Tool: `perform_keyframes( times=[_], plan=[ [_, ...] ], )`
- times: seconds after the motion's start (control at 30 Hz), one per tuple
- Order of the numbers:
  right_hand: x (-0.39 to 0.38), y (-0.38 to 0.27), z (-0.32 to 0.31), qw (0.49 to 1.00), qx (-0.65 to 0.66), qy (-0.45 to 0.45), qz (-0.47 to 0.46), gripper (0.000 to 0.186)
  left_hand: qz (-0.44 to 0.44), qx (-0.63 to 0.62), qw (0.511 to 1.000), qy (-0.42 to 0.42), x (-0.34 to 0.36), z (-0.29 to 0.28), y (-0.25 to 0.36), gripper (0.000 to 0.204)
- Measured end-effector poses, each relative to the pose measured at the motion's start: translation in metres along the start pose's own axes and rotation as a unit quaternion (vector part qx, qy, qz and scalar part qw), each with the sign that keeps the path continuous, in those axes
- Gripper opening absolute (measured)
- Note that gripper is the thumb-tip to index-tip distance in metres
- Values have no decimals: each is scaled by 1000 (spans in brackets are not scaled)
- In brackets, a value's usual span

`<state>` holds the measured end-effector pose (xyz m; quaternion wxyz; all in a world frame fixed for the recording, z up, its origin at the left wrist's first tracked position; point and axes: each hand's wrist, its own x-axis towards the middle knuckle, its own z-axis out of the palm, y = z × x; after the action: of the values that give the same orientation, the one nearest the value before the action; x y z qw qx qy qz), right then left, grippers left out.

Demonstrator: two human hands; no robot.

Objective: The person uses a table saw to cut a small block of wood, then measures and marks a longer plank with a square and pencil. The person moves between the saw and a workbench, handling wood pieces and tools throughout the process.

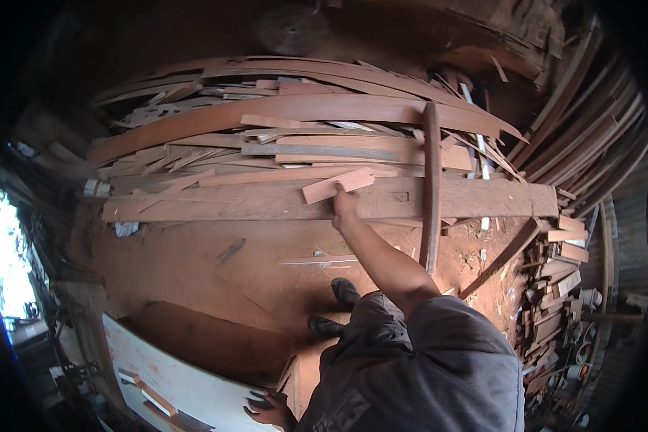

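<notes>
A short pinkish wooden board (322,189) is pinched at its near edge by my right hand (346,207), its arm stretched forward. The board sits tilted over a long thick plank (266,204), and I cannot tell whether it rests on it. Down at the lower left, my left hand (272,411) has its fingers spread at the edge of a white tabletop (209,392). Nothing shows in that hand. A few wood pieces (158,400) lie on the same tabletop.
Beyond the plank lies a pile of loose strips and boards (338,149). A dark beam (431,180) crosses the plank to my right. Stacked offcuts (554,288) stand at the right, below long leaning boards (590,122). Thin strips (317,259) lie on the earthen floor (187,252).
</notes>
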<state>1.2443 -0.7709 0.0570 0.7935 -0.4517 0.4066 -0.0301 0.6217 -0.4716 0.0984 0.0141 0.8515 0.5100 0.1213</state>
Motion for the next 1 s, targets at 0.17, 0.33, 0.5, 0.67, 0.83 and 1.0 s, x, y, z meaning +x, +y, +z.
perform_keyframes(
  times=[0.17,0.33,0.5,0.67,0.83,1.0],
  plan=[
    [-7,-23,5,974,-152,99,-132,75,-72,2,996,-52,-39,-18,-1,90],
    [10,-79,25,785,-425,132,-430,70,-88,-23,995,-50,-38,-27,19,89],
    [44,-118,71,580,-747,-46,-322,63,-81,20,996,-37,-45,-30,18,99],
    [87,-117,81,470,-822,-139,-291,58,-119,-49,991,-43,-46,-45,44,96],
    [92,-132,81,439,-726,-261,-459,50,-141,28,989,-15,-75,-33,22,86],
    [68,-185,94,459,-676,-393,-421,51,-149,52,987,-15,-91,-23,8,83]
  ],
)
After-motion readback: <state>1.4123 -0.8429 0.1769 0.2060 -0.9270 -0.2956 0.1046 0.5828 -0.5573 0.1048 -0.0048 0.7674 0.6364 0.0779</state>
